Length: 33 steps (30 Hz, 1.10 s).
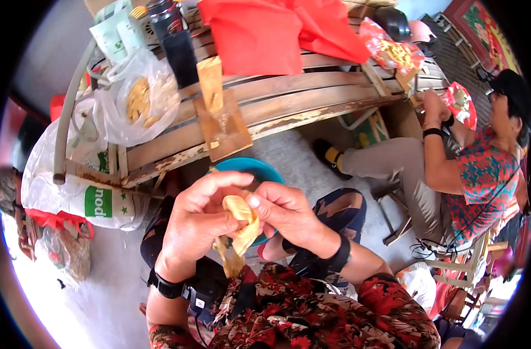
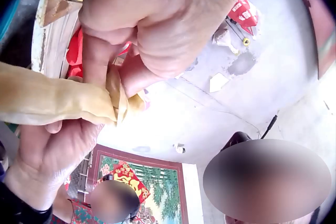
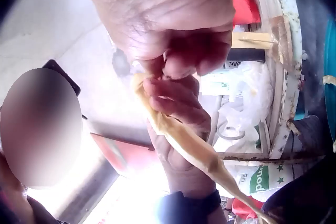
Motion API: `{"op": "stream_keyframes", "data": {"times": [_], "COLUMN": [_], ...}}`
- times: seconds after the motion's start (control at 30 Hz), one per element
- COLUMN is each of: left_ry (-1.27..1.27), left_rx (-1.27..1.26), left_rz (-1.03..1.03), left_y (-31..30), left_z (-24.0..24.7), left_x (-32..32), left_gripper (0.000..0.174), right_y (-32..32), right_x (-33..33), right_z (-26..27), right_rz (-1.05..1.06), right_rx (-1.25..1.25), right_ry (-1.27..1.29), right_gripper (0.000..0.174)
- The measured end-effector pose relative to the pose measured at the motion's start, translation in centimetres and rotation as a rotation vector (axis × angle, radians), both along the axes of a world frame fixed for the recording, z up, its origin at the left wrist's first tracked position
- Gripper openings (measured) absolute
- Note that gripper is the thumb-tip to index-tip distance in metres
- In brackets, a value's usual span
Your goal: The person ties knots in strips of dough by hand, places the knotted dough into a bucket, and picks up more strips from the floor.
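Observation:
Both hands hold one long, limp, pale-yellow strip (image 1: 242, 224) in front of the person's chest. The strip is looped over near its upper end, and its tail hangs toward the lap. My left hand (image 1: 201, 212) pinches the loop from the left, thumb against it, some fingers arched above. From the other side, my right hand (image 1: 291, 212) pinches the strip between thumb and fingers. In the left wrist view the strip (image 2: 58, 100) runs to a fold between both hands' fingers. In the right wrist view its tail (image 3: 194, 148) tapers downward past the left palm.
A teal basin (image 1: 259, 167) stands below the hands. On the slatted bench (image 1: 288, 96) are a wooden board (image 1: 230, 136) with an upright wood piece (image 1: 211, 81), a plastic bag (image 1: 117, 125) of yellow pieces and red cloth (image 1: 254, 41). Another person (image 1: 480, 154) sits at right.

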<state>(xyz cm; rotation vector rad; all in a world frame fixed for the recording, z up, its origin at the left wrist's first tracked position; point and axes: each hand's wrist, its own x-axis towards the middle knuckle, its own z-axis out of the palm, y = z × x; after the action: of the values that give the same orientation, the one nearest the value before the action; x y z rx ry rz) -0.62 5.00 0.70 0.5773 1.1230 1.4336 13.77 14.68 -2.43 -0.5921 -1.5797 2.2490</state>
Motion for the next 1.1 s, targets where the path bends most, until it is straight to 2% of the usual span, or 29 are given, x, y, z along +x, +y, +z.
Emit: {"op": "stream_keyframes", "data": {"times": [0.03,0.1,0.13,0.17,0.2,0.27,0.3,0.4,0.43,0.53,0.63,0.67,0.7,0.73,0.8,0.87,0.9,0.93,1.03,1.1], "left_ry": [0.034,0.1,0.217,0.335,0.452,0.613,0.587,0.457,0.328,-0.127,-0.19,-0.328,-0.423,-0.516,-0.409,-0.173,-0.053,0.065,0.195,0.241], "left_rx": [0.018,0.047,0.048,0.052,0.056,0.021,0.031,0.117,0.061,0.117,-0.004,-0.07,-0.028,0.02,0.075,-0.033,-0.068,-0.104,-0.158,-0.041], "left_rz": [0.004,0.019,0.064,0.113,0.163,0.169,0.167,0.199,0.175,0.193,0.177,0.02,-0.065,-0.147,-0.115,-0.045,-0.014,0.012,-0.038,0.012], "left_y": [-0.1,-0.5,-0.5,-0.5,-0.4,-0.3,-0.3,-0.5,-0.8,-0.4,-0.3,-0.6,-0.7,-0.8,-0.8,-1.0,-0.9,-0.9,-1.1,-2.1], "left_z": [-0.2,-1.1,-1.4,-1.5,-1.6,-1.1,-0.9,-1.2,-0.8,-2.2,-2.6,-2.5,-2.8,-3.2,-3.8,-3.0,-2.7,-2.5,-1.4,-2.3], "left_x": [0.1,0.0,0.2,0.4,0.5,1.4,1.9,2.4,2.1,1.3,2.2,2.0,1.6,1.2,1.2,1.2,1.1,1.0,0.9,-0.1], "left_gripper": [0.018,0.015,0.014,0.012,0.01,0.007,0.011,0.026,0.032,0.021,0.021,0.023,0.024,0.026,0.028,0.025,0.025,0.024,0.024,0.02], "right_y": [-0.1,-0.4,-0.5,-0.2,-0.3,-1.3,-1.5,-0.8,-0.4,-0.8,-0.4,-0.6,-0.8,-0.8,-1.7,-0.1,0.1,0.4,-0.3,-0.1], "right_x": [0.1,0.0,0.0,0.9,1.3,1.3,1.2,1.4,1.8,1.9,1.5,1.4,1.2,1.3,0.4,1.4,1.6,1.7,0.6,1.6], "right_z": [-0.4,-1.6,-1.7,-1.0,0.3,1.3,0.4,0.2,0.6,1.2,0.7,0.7,0.8,2.4,0.7,-0.9,0.8,2.2,0.5,1.2], "right_rz": [-0.037,-0.245,-0.346,-0.246,-0.186,-0.168,-0.238,-0.202,-0.106,0.029,-0.025,-0.038,-0.051,-0.016,-0.18,-0.252,-0.185,-0.059,0.001,-0.044], "right_rx": [-0.008,0.303,0.454,0.381,0.408,0.544,0.596,-0.018,-0.272,-0.539,-0.429,-0.375,-0.321,-0.091,0.123,0.502,0.267,0.226,0.508,0.17], "right_ry": [0.036,0.099,0.13,0.118,0.082,-0.032,-0.008,0.045,0.092,0.233,0.229,0.235,0.24,0.163,0.29,0.053,0.085,-0.039,-0.147,-0.12], "right_gripper": [0.024,0.02,0.018,0.021,0.036,0.043,0.042,0.039,0.039,0.042,0.043,0.041,0.039,0.038,0.029,0.017,0.008,0.014,0.024,0.029]}}
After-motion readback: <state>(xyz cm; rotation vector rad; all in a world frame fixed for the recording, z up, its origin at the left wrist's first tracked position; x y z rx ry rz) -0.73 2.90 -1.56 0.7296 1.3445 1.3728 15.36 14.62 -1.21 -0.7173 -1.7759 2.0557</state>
